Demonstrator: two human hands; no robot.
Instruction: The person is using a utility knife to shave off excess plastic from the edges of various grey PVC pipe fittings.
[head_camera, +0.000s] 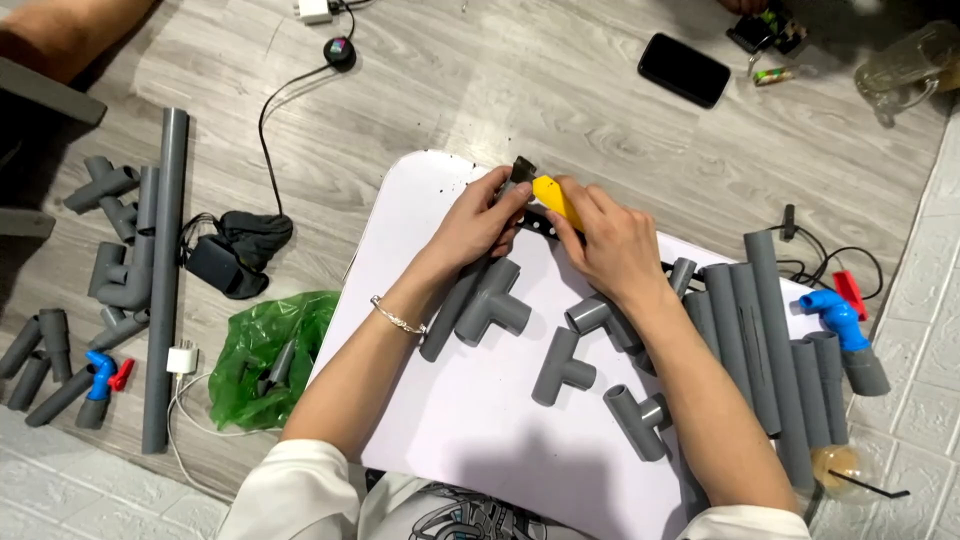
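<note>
My left hand (480, 220) grips the upper end of a grey plastic pipe (452, 310) that lies slanted on a white board (470, 440). My right hand (615, 245) holds a yellow utility knife (556, 200) against that pipe end, next to a dark strip. A silver bracelet (397, 317) sits on my left wrist. Several grey T-fittings (562, 368) lie on the board below my hands, one touching the held pipe.
A row of grey pipes (765, 340) and a blue valve (835, 315) lie at the board's right. Left on the wooden floor are a long grey pipe (165, 280), more fittings, a green plastic bag (262, 355) and cables. A black phone (684, 69) lies far right.
</note>
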